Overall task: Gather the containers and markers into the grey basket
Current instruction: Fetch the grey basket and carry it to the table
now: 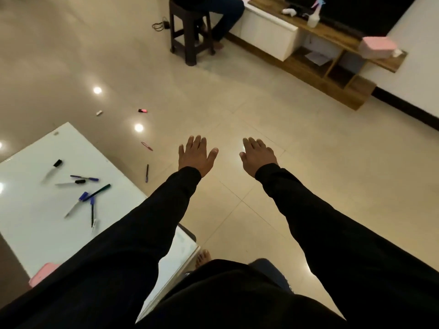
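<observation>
Head view: table (28, 148) partly sleeve-hidden.

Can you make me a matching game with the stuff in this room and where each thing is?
Things:
1. green pen
2. pink highlighter
3. spray bottle
4. pink box

Places:
A. on the floor, past the white table
B. at the outer end of the wooden shelf
C. on the white table
D. on the wooden shelf, near the dark screen

Pairs: 1-C, 2-A, 3-D, 4-B
</observation>
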